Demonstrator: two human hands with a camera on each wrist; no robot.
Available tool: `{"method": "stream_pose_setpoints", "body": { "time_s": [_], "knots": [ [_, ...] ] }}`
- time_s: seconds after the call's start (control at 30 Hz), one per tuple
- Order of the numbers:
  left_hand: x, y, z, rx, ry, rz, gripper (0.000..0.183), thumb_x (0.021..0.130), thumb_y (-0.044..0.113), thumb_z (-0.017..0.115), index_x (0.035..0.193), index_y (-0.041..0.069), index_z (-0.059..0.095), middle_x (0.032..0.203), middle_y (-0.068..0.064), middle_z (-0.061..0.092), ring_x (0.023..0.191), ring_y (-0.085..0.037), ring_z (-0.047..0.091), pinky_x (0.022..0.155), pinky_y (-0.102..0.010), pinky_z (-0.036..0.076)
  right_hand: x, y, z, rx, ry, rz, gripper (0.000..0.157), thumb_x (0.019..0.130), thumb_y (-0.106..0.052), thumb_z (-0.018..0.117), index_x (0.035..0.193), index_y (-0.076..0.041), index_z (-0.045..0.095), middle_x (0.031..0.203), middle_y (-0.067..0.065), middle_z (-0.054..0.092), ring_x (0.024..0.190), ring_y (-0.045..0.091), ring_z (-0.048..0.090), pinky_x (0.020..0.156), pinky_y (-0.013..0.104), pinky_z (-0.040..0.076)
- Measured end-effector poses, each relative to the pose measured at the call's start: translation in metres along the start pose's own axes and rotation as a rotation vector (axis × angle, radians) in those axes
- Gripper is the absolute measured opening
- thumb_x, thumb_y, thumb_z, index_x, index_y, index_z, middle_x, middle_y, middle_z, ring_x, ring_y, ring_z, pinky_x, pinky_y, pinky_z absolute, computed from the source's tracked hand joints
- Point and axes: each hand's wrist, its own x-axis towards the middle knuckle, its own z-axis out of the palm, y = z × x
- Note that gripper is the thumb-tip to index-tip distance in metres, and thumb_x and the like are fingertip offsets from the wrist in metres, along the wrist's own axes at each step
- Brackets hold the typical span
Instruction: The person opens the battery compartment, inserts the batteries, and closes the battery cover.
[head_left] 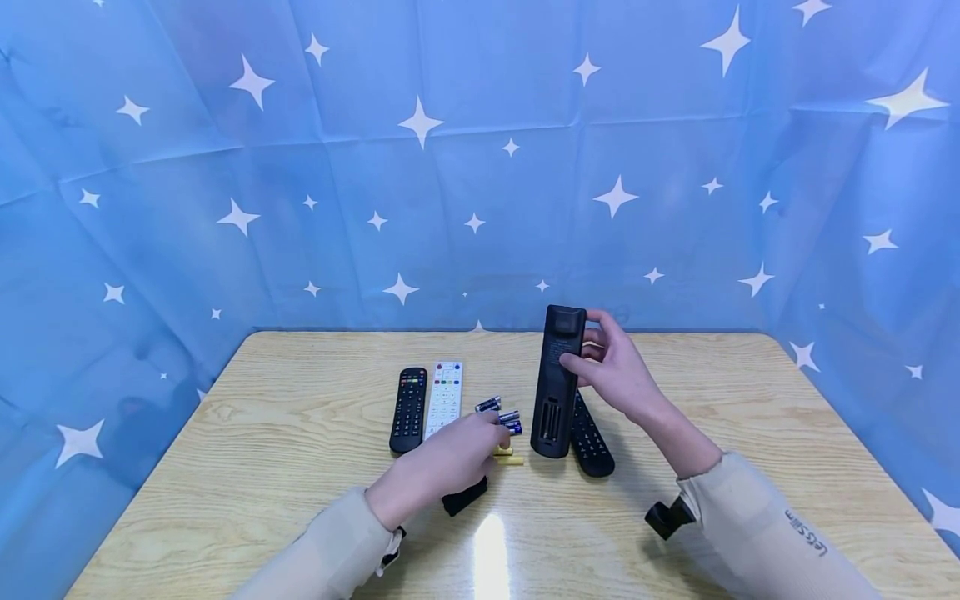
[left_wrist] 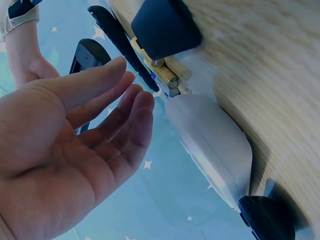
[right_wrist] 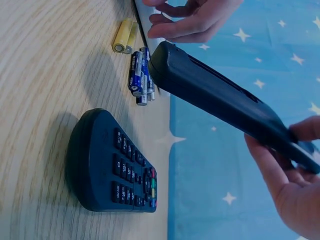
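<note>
My right hand [head_left: 618, 371] grips a black remote control [head_left: 558, 367] by its upper part, thumb on the back and fingers at the far side. The remote stands raised over the table, its back facing me and its battery compartment uncovered. In the right wrist view this black remote [right_wrist: 215, 97] appears side-on. My left hand [head_left: 465, 450] reaches in low beside the yellow batteries [head_left: 510, 460] and blue-and-silver batteries [head_left: 510, 417]. In the left wrist view, that hand [left_wrist: 80, 135] has loosely bent fingers with nothing between them, close to the yellow batteries [left_wrist: 167, 75].
A white remote [head_left: 446, 392] and a black remote [head_left: 408, 408] lie left of the batteries. Another black remote [head_left: 592, 442] lies beneath the raised one, buttons up. A small black piece [head_left: 465, 497] sits below my left hand. A starry blue curtain [head_left: 480, 167] hangs behind the wooden table [head_left: 300, 392].
</note>
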Motion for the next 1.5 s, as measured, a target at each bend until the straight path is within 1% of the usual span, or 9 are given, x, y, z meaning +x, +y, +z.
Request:
{"method": "stream_pose_setpoints", "body": {
  "time_s": [0.17, 0.33, 0.43, 0.6, 0.7, 0.83, 0.93, 1.13, 1.5],
  "knots": [
    [0.004, 0.003, 0.001, 0.008, 0.012, 0.03, 0.005, 0.091, 0.005, 0.077, 0.092, 0.01, 0.075, 0.087, 0.004, 0.058, 0.076, -0.007, 0.051, 0.066, -0.021, 0.047, 0.0, 0.0, 0.0, -0.006, 0.0, 0.0, 0.063, 0.096, -0.004, 0.069, 0.15, -0.005, 0.036, 0.123, 0.025, 0.06, 0.096, 0.027, 0.065, 0.071, 0.042, 0.061],
    [0.008, 0.006, 0.006, 0.018, 0.025, 0.049, 0.003, 0.092, 0.008, 0.078, 0.092, 0.01, 0.077, 0.091, 0.002, 0.064, 0.081, -0.008, 0.06, 0.07, -0.019, 0.051, 0.0, 0.0, 0.0, -0.011, 0.001, -0.002, 0.063, 0.096, -0.004, 0.069, 0.15, -0.005, 0.036, 0.123, 0.025, 0.06, 0.096, 0.028, 0.065, 0.07, 0.039, 0.061],
    [0.009, 0.007, 0.009, 0.035, 0.024, 0.044, 0.004, 0.092, 0.006, 0.077, 0.093, 0.011, 0.077, 0.093, 0.001, 0.065, 0.084, -0.009, 0.063, 0.073, -0.02, 0.052, 0.0, 0.0, 0.0, -0.012, 0.002, -0.004, 0.063, 0.096, -0.004, 0.069, 0.15, -0.005, 0.036, 0.121, 0.025, 0.06, 0.095, 0.028, 0.065, 0.069, 0.039, 0.061],
    [0.012, 0.008, 0.012, 0.051, 0.002, 0.023, 0.006, 0.092, 0.007, 0.077, 0.089, 0.011, 0.075, 0.087, 0.004, 0.062, 0.078, -0.007, 0.058, 0.067, -0.023, 0.05, 0.0, 0.001, 0.0, -0.014, 0.003, -0.007, 0.063, 0.095, -0.003, 0.069, 0.149, -0.005, 0.036, 0.119, 0.025, 0.061, 0.094, 0.028, 0.065, 0.069, 0.039, 0.061],
    [0.012, 0.009, 0.012, 0.059, -0.005, 0.013, 0.005, 0.091, 0.008, 0.078, 0.093, 0.012, 0.076, 0.09, 0.003, 0.064, 0.081, -0.008, 0.06, 0.069, -0.022, 0.051, 0.0, 0.001, 0.0, -0.016, 0.002, -0.007, 0.063, 0.096, -0.003, 0.069, 0.15, -0.006, 0.036, 0.12, 0.025, 0.061, 0.094, 0.028, 0.065, 0.069, 0.039, 0.061],
    [0.012, 0.011, 0.011, 0.071, -0.017, 0.004, 0.013, 0.09, 0.006, 0.08, 0.101, 0.013, 0.077, 0.1, 0.001, 0.069, 0.091, -0.011, 0.066, 0.076, -0.02, 0.054, 0.0, 0.001, 0.0, -0.018, 0.0, -0.011, 0.063, 0.096, -0.004, 0.069, 0.15, -0.005, 0.036, 0.12, 0.025, 0.061, 0.094, 0.029, 0.065, 0.069, 0.039, 0.061],
    [0.012, 0.013, 0.01, 0.08, -0.025, -0.001, 0.018, 0.088, 0.004, 0.08, 0.103, 0.014, 0.076, 0.102, 0.0, 0.07, 0.094, -0.012, 0.067, 0.078, -0.021, 0.054, -0.001, 0.001, 0.0, -0.019, -0.002, -0.014, 0.063, 0.096, -0.004, 0.069, 0.15, -0.005, 0.036, 0.12, 0.025, 0.061, 0.094, 0.029, 0.065, 0.069, 0.039, 0.061],
    [0.013, 0.014, 0.011, 0.112, -0.026, -0.007, 0.022, 0.085, 0.005, 0.083, 0.103, 0.015, 0.076, 0.1, 0.001, 0.071, 0.092, -0.012, 0.067, 0.077, -0.022, 0.055, -0.001, 0.002, 0.0, -0.017, -0.005, -0.017, 0.063, 0.096, -0.003, 0.068, 0.15, -0.005, 0.036, 0.12, 0.026, 0.061, 0.094, 0.029, 0.065, 0.069, 0.039, 0.061],
    [0.013, 0.014, 0.014, 0.153, -0.032, 0.001, 0.019, 0.087, 0.006, 0.081, 0.102, 0.016, 0.075, 0.097, 0.002, 0.07, 0.089, -0.012, 0.067, 0.074, -0.023, 0.055, -0.002, 0.003, 0.0, -0.009, -0.009, -0.006, 0.063, 0.096, -0.003, 0.068, 0.15, -0.005, 0.035, 0.122, 0.026, 0.06, 0.095, 0.029, 0.065, 0.07, 0.039, 0.062]
  ]
}}
